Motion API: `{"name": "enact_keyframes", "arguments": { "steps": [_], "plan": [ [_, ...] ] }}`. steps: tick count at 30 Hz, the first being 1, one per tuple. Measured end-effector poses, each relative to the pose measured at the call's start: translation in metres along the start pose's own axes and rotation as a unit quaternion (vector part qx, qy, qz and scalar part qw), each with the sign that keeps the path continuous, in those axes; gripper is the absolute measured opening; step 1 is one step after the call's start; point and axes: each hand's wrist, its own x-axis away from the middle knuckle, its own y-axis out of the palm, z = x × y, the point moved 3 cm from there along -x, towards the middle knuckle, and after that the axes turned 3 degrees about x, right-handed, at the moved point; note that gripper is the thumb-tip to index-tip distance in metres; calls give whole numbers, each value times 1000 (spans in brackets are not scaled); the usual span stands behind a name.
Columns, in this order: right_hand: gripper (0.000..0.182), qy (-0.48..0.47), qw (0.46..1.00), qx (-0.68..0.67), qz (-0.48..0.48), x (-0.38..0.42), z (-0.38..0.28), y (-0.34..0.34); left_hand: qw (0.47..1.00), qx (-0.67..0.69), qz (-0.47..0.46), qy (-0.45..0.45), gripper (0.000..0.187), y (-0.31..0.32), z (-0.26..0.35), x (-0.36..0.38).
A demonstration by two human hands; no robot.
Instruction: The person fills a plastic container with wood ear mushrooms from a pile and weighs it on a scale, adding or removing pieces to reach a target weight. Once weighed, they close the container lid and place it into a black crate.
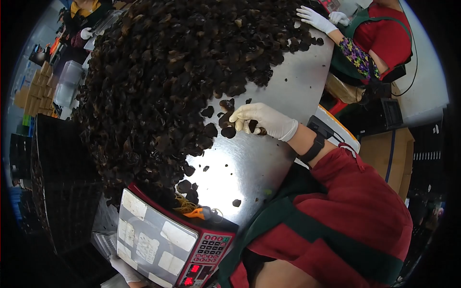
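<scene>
The heaped pieces (139, 67) are blackish brown with tan glints against a silver-grey worktop (300, 72). The right glove (271, 121) is creamy white, the apron strap (331, 233) deep green over a dark red shirt (372, 197). The scale (221, 223) is red, its digits glowing red. The co-worker's sleeve cover (357, 58) mixes purple, yellow and black, perhaps a floral print

On the table (261, 163), the heap (144, 86) lies behind the scale (156, 242), right of the tubs (68, 89).
</scene>
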Motion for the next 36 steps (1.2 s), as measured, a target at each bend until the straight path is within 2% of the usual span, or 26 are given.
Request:
{"name": "enact_keyframes", "arguments": {
  "steps": [1, 2, 3, 4, 6, 7, 10, 14, 15, 19, 21, 23, 24, 26, 27, 28, 30, 31, 32, 34, 36],
  "plan": [
    [27, -2, 1000, 3, -3, -2, 0, 1, 1000, 0, 2, -2, 3, -12, -10, -8],
    [27, -4, 1000, 5, -7, -3, 0, 2, 986, -152, 13, 62, 6, -33, -21, -22],
    [27, -2, 1000, 6, -10, -5, 1, 4, 945, -301, 23, 124, 10, -36, -14, -20],
    [27, -3, 1000, 12, -11, -6, 1, 5, 945, -302, 25, 120, 10, -38, -12, -20],
    [27, -3, 1000, 18, -13, -9, -3, 9, 902, -422, 22, 86, 14, -38, -1, -20],
    [27, -10, 999, 31, -15, -11, -8, 12, 919, -374, 21, 119, 10, -39, -6, -23],
    [26, -10, 998, 52, -25, -16, -18, 23, 951, -298, 16, 77, 10, -28, 33, -1],
    [23, 7, 994, 103, -40, -25, -18, 41, 926, -360, 69, 90, 4, -47, 44, -4],
    [23, 7, 993, 104, -48, -26, -15, 44, 912, -372, 102, 139, 9, -48, 42, -6],
    [21, -7, 990, 126, -61, -25, -14, 53, 914, -340, 142, 173, 10, -57, 50, -3],
    [21, -16, 989, 135, -60, -26, -14, 54, 898, -356, 159, 205, 12, -58, 63, 0],
    [19, -113, 965, 235, -22, -36, -15, 57, 895, -352, 175, 211, 17, -54, 71, 3],
    [19, -114, 965, 235, -24, -40, -14, 63, 894, -352, 177, 210, 17, -51, 74, 5],
    [18, -303, 856, 416, 46, -46, -23, 78, 891, -358, 160, 228, 20, -46, 80, 7],
    [20, -306, 826, 470, 58, -51, -22, 86, 892, -356, 168, 221, 23, -43, 80, 6],
    [20, -308, 826, 469, 57, -56, -21, 89, 891, -357, 170, 222, 23, -39, 82, 7],
    [19, -253, 806, 534, 21, -68, -15, 94, 890, -381, 157, 197, 26, -36, 82, 10],
    [17, -260, 827, 496, 43, -71, -14, 94, 871, -419, 165, 198, 28, -40, 76, 7],
    [16, -305, 839, 448, 59, -75, -13, 93, 858, -464, 153, 160, 28, -37, 78, 9],
    [17, -234, 912, 334, 46, -76, -11, 83, 859, -460, 168, 152, 28, -38, 59, 8],
    [19, -196, 954, 223, 46, -68, -14, 73, 863, -470, 161, 90, 30, -20, 70, 22]
  ]
}}
